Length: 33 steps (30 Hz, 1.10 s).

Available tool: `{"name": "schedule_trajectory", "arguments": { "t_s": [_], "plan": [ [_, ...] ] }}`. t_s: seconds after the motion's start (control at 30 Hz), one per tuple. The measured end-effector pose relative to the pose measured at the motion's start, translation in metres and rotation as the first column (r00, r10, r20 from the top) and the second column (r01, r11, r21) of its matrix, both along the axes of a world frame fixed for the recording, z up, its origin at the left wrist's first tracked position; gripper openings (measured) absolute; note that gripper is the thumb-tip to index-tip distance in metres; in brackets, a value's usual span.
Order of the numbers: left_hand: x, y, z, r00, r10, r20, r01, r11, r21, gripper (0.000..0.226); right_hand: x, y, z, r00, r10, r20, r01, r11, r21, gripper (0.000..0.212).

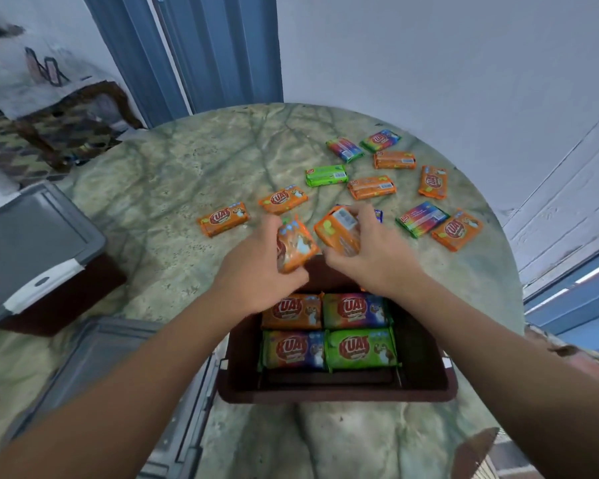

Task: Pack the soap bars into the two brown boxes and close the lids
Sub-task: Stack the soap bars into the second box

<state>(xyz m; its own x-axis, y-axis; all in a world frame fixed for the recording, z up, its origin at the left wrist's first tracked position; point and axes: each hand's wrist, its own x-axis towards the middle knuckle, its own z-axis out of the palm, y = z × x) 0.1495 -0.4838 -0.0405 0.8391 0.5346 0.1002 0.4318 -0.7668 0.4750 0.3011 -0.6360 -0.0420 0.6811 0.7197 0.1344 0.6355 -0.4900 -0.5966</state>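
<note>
Soap bars are our subject. We work at the marble table (173, 188), where the second brown box (49, 292) sits closed at far left under its grey lid. The near brown box (429, 385) stands open, its grey lid (111, 368) lying at its left; four soap bars (327, 331) line its floor. Loose soap bars (372, 187) lie scattered far right. Our left hand (256, 274) grips an orange bar (296, 247); our right hand (377, 257) grips another orange bar (338, 233) above the box's far edge. Risk: the glossy wrappers may slip, or tilted bars may stack unevenly and obstruct lid closure.
</note>
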Motion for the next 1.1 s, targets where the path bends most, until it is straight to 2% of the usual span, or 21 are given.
{"name": "schedule_trajectory", "arguments": {
  "t_s": [0.1,0.2,0.37,0.47,0.7,0.93,1.1],
  "plan": [
    [-0.031,-0.018,-0.011,0.968,-0.206,-0.141,0.203,0.979,-0.034,0.073,-0.013,-0.026,-0.008,0.994,0.104,0.041,-0.098,0.986,-0.133,0.066],
    [-0.047,-0.028,-0.028,0.91,-0.327,-0.254,0.362,0.926,0.105,0.074,-0.018,-0.048,-0.013,0.97,0.226,0.093,-0.191,0.939,-0.286,0.072],
    [-0.052,-0.031,-0.038,0.895,-0.321,-0.31,0.394,0.894,0.212,0.077,-0.022,-0.068,-0.019,0.908,0.412,0.077,-0.32,0.801,-0.505,0.072],
    [-0.051,-0.033,-0.039,0.869,-0.319,-0.378,0.432,0.862,0.265,0.074,-0.025,-0.074,-0.025,0.856,0.495,0.15,-0.316,0.73,-0.605,0.077],
    [-0.051,-0.032,-0.045,0.834,-0.327,-0.443,0.501,0.786,0.362,0.07,-0.026,-0.069,-0.032,0.824,0.538,0.176,-0.309,0.688,-0.656,0.081],
    [-0.048,-0.029,-0.048,0.825,-0.368,-0.43,0.519,0.793,0.318,0.073,-0.028,-0.07,-0.035,0.823,0.527,0.211,-0.276,0.696,-0.663,0.076],
    [-0.047,-0.028,-0.049,0.827,-0.382,-0.412,0.526,0.785,0.328,0.051,-0.028,-0.068,-0.036,0.828,0.529,0.187,-0.278,0.676,-0.683,0.079]
  ]
}}
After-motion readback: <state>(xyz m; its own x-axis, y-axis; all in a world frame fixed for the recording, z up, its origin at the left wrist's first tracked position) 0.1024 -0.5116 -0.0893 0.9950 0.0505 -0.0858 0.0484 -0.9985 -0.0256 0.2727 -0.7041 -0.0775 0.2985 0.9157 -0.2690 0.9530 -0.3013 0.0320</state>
